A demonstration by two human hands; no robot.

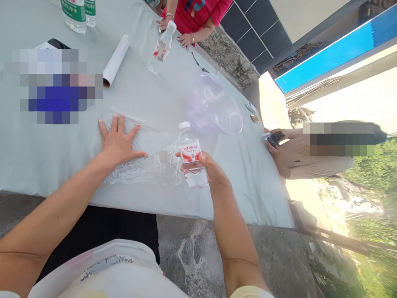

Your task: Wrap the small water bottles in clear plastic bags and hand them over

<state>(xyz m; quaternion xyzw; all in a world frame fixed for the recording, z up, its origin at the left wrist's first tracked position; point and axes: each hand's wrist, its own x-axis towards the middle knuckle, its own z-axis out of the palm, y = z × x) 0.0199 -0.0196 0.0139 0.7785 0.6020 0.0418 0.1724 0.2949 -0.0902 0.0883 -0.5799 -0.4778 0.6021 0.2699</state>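
My left hand (118,140) lies flat with its fingers spread on a sheet of clear plastic wrap (151,165) that is stretched over the pale grey tablecloth (46,161). My right hand (211,169) is closed round a small water bottle (190,155) with a red and white label and a white cap. The bottle stands upright at the right end of the wrap, near the table's front edge.
A clear plastic bowl (217,105) rests beyond the bottle. A roll of wrap (116,60) lies further back. A person in red across the table holds a second bottle (161,47). Two green-labelled bottles (77,12) stand far left. Another person with a phone (276,136) sits right.
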